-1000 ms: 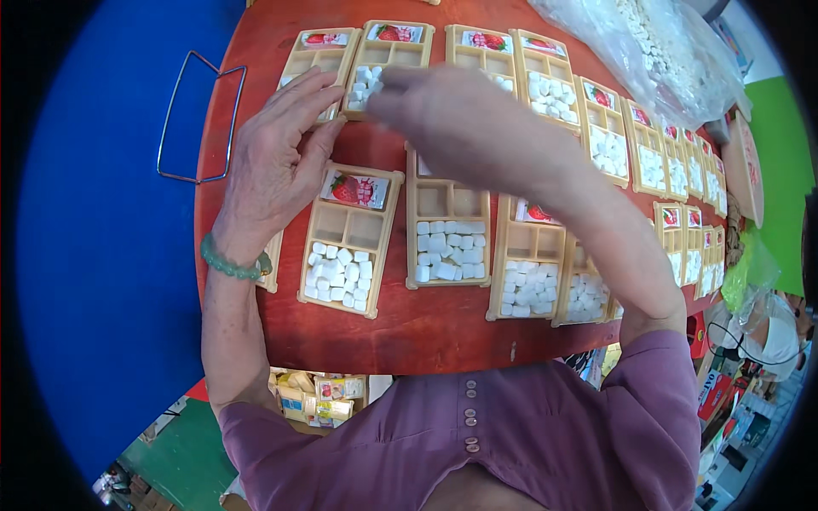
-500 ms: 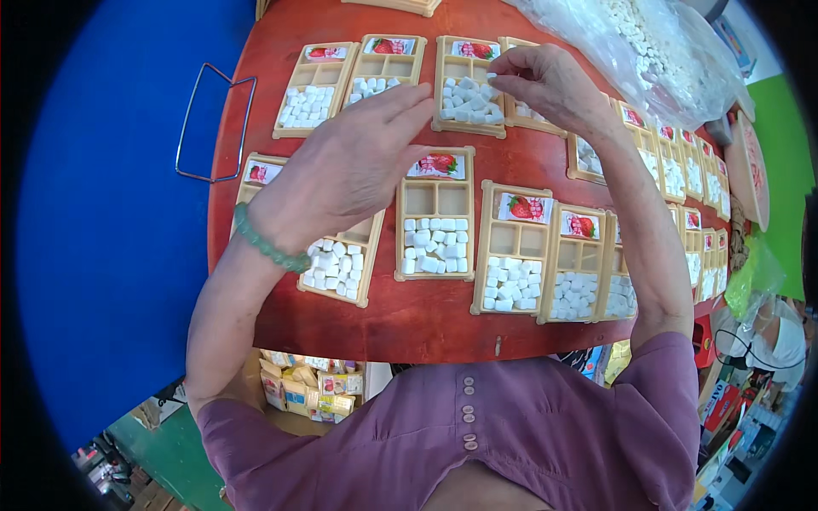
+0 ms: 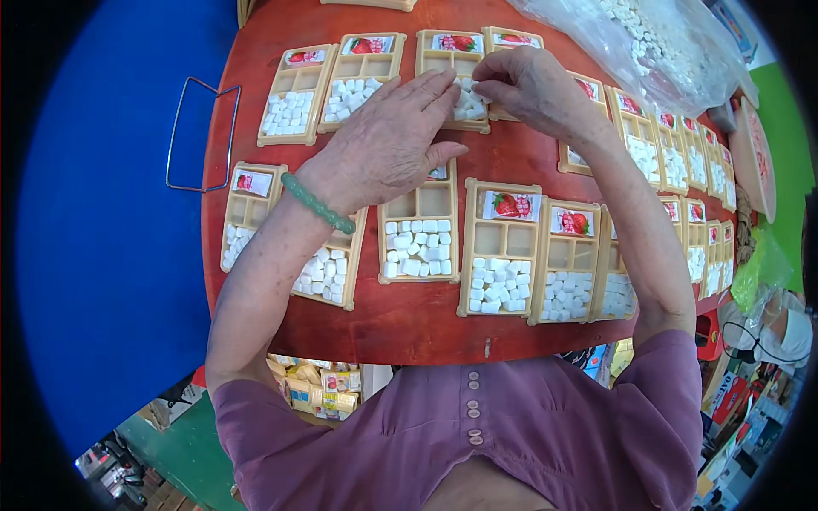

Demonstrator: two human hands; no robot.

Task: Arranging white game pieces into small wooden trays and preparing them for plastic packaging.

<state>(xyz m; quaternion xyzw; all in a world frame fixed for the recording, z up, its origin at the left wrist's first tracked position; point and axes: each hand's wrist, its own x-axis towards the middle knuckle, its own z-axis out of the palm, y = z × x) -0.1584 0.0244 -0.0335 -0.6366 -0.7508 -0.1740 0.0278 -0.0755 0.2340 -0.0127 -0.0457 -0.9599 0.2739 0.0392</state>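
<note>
My left hand [image 3: 383, 140] is palm down with fingers stretched out, its fingertips over a beige divided tray [image 3: 434, 66] at the back of the table. A green bead bracelet [image 3: 317, 203] circles the wrist. From the right, my right hand [image 3: 530, 95] reaches to the same tray, thumb and fingers pinched just above its small white blocks [image 3: 469, 106]. Whatever is between those fingertips cannot be made out. A strawberry-printed packet [image 3: 455, 43] lies in the tray's top compartment. My left hand and forearm partly cover this tray and others nearer me.
Similar trays with white blocks stand in rows on the red table [image 3: 409, 328], including a nearby one [image 3: 463, 255]. A clear plastic bag of white pieces [image 3: 635, 51] lies at the back right. A wire handle [image 3: 170, 140] is at the left edge; packets fill a box [image 3: 324, 387] below.
My left hand has shifted right, its fingertips now over the tray. My right hand has come down and left to the white blocks; a white piece showed at its fingertips before. The view shifted slightly.
</note>
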